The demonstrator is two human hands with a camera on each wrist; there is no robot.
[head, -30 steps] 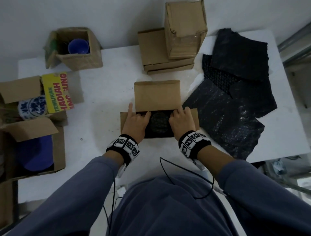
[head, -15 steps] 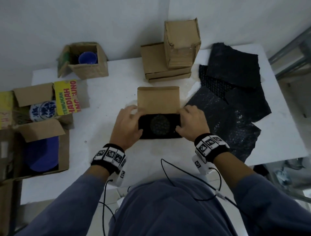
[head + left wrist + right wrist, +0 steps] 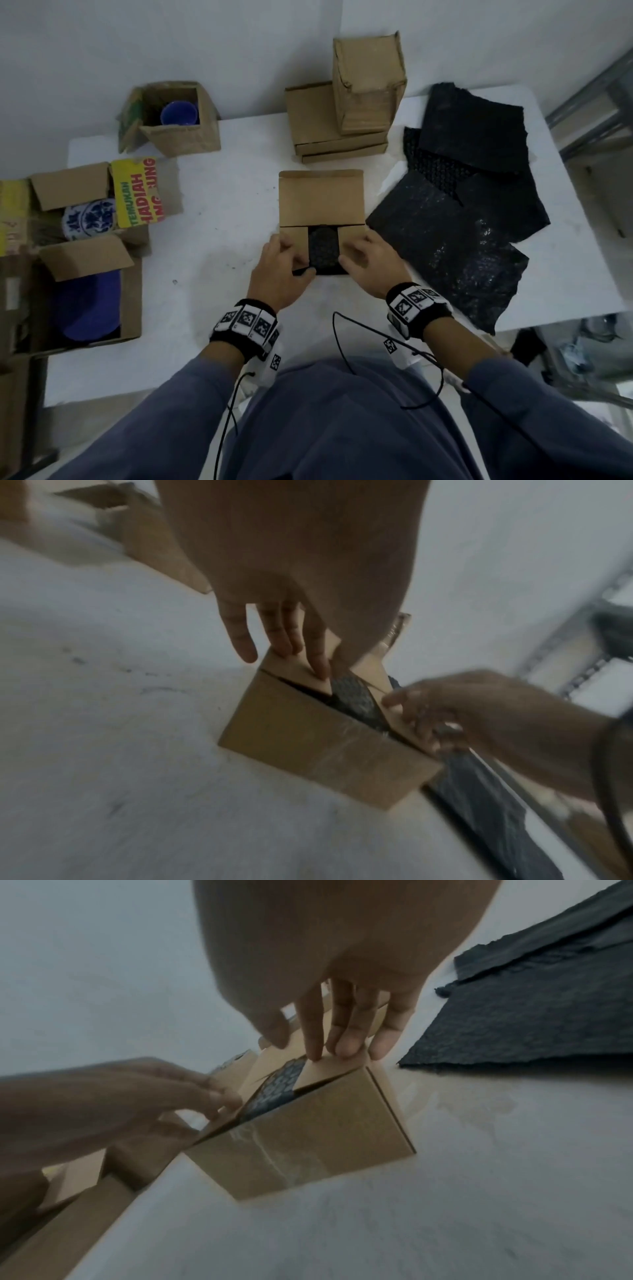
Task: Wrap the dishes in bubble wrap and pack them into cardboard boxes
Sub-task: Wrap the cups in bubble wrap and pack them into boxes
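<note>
Two hands: both at the small cardboard box (image 3: 320, 219) in the middle of the white bench (image 3: 212, 240), one on each side of its open top.
Left hand (image 3: 279, 270): fingers straight and loose, fingertips (image 3: 320, 666) pressing the left side flap (image 3: 294, 240) down over the opening; it grips nothing.
Right hand (image 3: 371, 265): fingers straight, fingertips (image 3: 346, 1047) resting on the right side flap (image 3: 351, 238) and pushing it inward; it holds nothing.
Wrapped dish (image 3: 323, 250): a bundle in black bubble wrap, lying inside the box, showing in the gap between the two side flaps and so between the two hands.
Rear lid flap (image 3: 320, 197): standing open, away from the person.
Bubble wrap sheets (image 3: 462, 212): black, overlapping, spread on the bench just right of the box, near the right hand.
Closed boxes (image 3: 342, 120): a stack behind the small box, by the wall.
Open boxes on the left: one with a blue cup (image 3: 180, 114), one with a blue-and-white patterned dish (image 3: 89, 219), one with a blue plate (image 3: 87, 308); all well apart from the hands.
</note>
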